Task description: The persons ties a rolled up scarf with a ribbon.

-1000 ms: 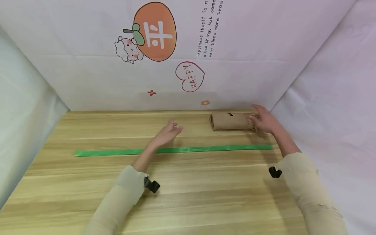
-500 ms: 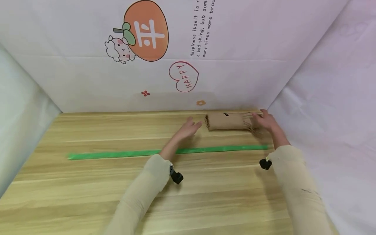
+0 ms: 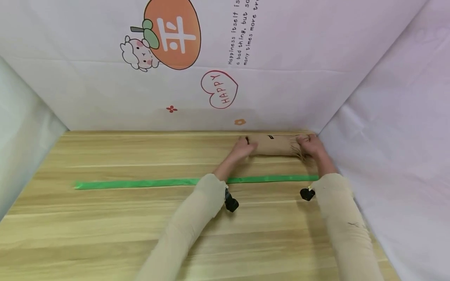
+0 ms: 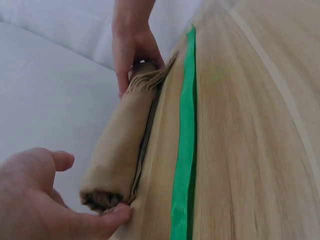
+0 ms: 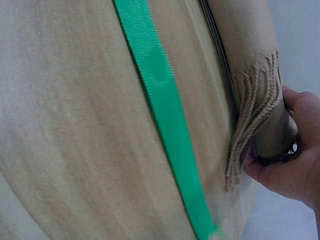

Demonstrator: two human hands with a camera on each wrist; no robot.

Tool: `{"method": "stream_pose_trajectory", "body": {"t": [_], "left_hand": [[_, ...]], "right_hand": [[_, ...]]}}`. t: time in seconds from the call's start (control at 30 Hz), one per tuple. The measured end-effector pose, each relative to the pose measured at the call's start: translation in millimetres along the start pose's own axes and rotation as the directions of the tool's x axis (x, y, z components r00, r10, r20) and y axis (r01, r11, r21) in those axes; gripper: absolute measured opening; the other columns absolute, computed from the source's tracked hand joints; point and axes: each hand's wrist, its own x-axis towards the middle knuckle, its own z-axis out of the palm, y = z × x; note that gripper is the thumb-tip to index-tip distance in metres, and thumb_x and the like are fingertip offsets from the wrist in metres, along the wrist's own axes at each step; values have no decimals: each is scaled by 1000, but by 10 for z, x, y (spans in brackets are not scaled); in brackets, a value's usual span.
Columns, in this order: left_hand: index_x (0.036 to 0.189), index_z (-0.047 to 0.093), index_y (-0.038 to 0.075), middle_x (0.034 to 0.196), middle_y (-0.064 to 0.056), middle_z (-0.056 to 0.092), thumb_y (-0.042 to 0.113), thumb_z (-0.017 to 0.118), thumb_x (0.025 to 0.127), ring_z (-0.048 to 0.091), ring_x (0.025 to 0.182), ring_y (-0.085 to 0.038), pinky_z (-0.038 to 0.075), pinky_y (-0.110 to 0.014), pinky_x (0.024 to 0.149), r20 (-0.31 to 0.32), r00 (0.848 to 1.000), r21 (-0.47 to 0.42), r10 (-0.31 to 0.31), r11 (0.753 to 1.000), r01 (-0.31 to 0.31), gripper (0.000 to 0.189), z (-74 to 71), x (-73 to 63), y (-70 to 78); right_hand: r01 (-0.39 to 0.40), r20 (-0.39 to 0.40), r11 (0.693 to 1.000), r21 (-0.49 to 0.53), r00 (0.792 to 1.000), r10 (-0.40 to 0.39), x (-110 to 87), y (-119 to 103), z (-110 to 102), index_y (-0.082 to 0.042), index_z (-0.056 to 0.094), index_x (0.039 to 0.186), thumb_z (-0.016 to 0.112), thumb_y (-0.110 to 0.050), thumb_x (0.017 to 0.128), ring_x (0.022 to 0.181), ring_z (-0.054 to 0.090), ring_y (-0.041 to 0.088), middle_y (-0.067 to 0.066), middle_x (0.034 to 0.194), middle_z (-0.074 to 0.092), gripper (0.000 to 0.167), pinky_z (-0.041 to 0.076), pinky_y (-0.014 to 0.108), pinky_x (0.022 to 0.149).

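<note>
A rolled tan scarf [image 3: 272, 145] with a fringed end and small dark tag lies against the back wall, toward the right. My left hand [image 3: 241, 151] is at its left end. In the left wrist view, the thumb [image 4: 119, 214] touches the roll's lower edge, while the other visible fingers are spread and apart from the cloth. My right hand [image 3: 311, 146] grips the other end, by the fringe [image 5: 255, 100]; thumb and fingers lie on opposite sides of the roll in the right wrist view. The fingers behind the roll are partly hidden.
A green ribbon [image 3: 151, 183] runs across the wooden table [image 3: 274, 222], in front of the scarf. White printed cloth [image 3: 281, 89] forms the back wall, and a white side wall [image 3: 393, 136] stands close to the right arm.
My left hand has moved right, from bare table to the scarf's left end. My right hand has closed around the fringed end. The scarf stays in place.
</note>
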Motion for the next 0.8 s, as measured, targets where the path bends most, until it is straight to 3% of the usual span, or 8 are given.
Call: {"method": "stream_pose_trajectory", "body": {"t": [0.03, 0.13, 0.2, 0.27, 0.43, 0.53, 0.63, 0.8], "left_hand": [[149, 30, -11, 158, -26, 30, 35, 51, 101, 38, 142, -36, 39, -44, 114, -14, 1000, 5, -14, 1000, 14, 70, 20, 21, 11], [126, 51, -12, 126, -24, 58, 33, 54, 100, 59, 108, -30, 50, -35, 92, -31, 998, -60, -62, 996, 60, 52, 75, 85, 30], [103, 58, -7, 98, -18, 61, 32, 56, 100, 55, 81, -24, 48, -31, 73, -29, 996, -96, -82, 992, 79, 40, 102, 107, 34], [92, 57, -2, 84, -11, 54, 32, 58, 99, 47, 69, -20, 43, -29, 65, -14, 996, -122, -84, 989, 82, 35, 129, 108, 36], [117, 58, -4, 115, -19, 60, 41, 58, 99, 58, 99, -28, 52, -39, 86, -19, 998, -63, -54, 997, 53, 48, 193, 65, 38], [118, 60, -6, 128, -25, 59, 45, 54, 100, 55, 118, -40, 48, -51, 99, -54, 998, 8, -41, 999, 41, 54, 233, 62, 33], [119, 58, -6, 122, -24, 59, 44, 50, 102, 56, 112, -36, 48, -49, 98, -61, 998, 11, -7, 1000, 8, 53, 266, 81, 29], [123, 49, -9, 111, -20, 54, 37, 53, 103, 52, 88, -22, 51, -38, 83, 5, 998, -86, 55, 995, -55, 51, 298, 100, 28]], "right_hand": [[-3, -4, 1000, 11, 1000, 3, 3, 1, 7, 7, -1, 156, 32, -51, 105, 147, 7, 55, 36, 160, 4, 84, 16, 63, 120], [-7, -20, 999, 52, 1000, 8, 12, 9, 33, 7, -3, 156, 34, -49, 105, 148, 5, 53, 35, 161, 1, 85, 14, 63, 121], [1, -37, 999, 48, 999, 1, 23, 24, 54, 8, -3, 155, 35, -49, 105, 148, 6, 53, 35, 161, 2, 84, 14, 62, 121], [10, -57, 999, 36, 998, -8, 33, 43, 77, 10, -1, 155, 35, -48, 105, 148, 8, 53, 36, 160, 5, 84, 16, 61, 121], [22, -92, 999, 41, 996, -19, 20, 86, 120, 11, 2, 154, 36, -46, 106, 148, 10, 52, 35, 160, 7, 82, 17, 60, 121], [26, -108, 999, 44, 994, -21, 4, 98, 133, 11, 3, 154, 37, -44, 106, 148, 12, 52, 35, 160, 9, 81, 18, 60, 121], [28, -128, 997, 73, 992, -19, 2, 99, 147, 10, 4, 155, 39, -43, 106, 148, 14, 51, 34, 160, 11, 80, 19, 59, 121], [18, -170, 987, 159, 985, 9, 23, 120, 168, 9, 7, 155, 44, -42, 105, 149, 17, 48, 33, 161, 14, 80, 21, 56, 121]]}}
